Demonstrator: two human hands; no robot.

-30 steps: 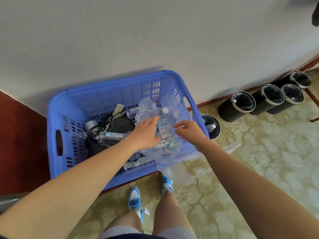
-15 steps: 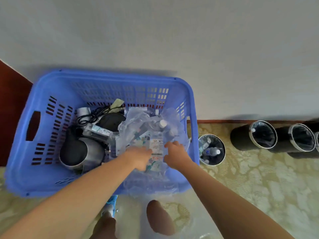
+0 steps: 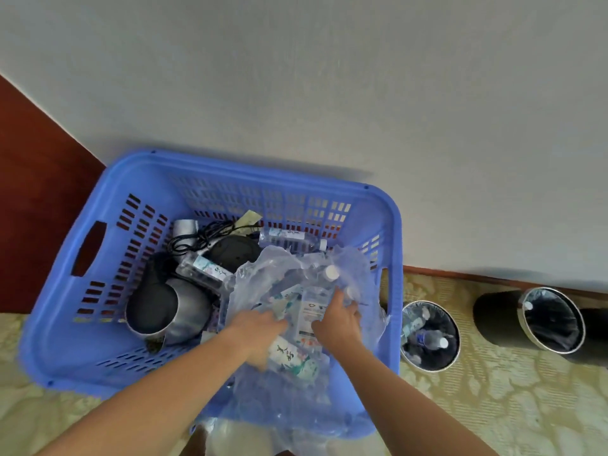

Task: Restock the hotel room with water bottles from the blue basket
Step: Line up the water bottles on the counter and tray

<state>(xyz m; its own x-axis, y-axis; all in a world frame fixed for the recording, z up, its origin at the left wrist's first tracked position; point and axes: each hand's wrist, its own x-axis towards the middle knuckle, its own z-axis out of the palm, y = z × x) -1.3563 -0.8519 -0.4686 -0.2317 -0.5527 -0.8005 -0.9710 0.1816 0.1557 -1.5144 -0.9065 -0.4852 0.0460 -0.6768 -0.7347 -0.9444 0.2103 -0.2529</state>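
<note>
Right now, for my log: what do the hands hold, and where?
Left hand and right hand clutch the plastic wrap at its middle, over the bottles.

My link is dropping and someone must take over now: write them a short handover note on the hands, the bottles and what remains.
Left hand and right hand: both down in the clear wrap at the right end of the basket, on the packed bottles; blur hides whether either grips.
Loose: back bottle by the far wall, left bottle by the kettle.
Done: neither hand has a bottle out.
Left: free bottles from the wrap, carry them into the room.
</note>
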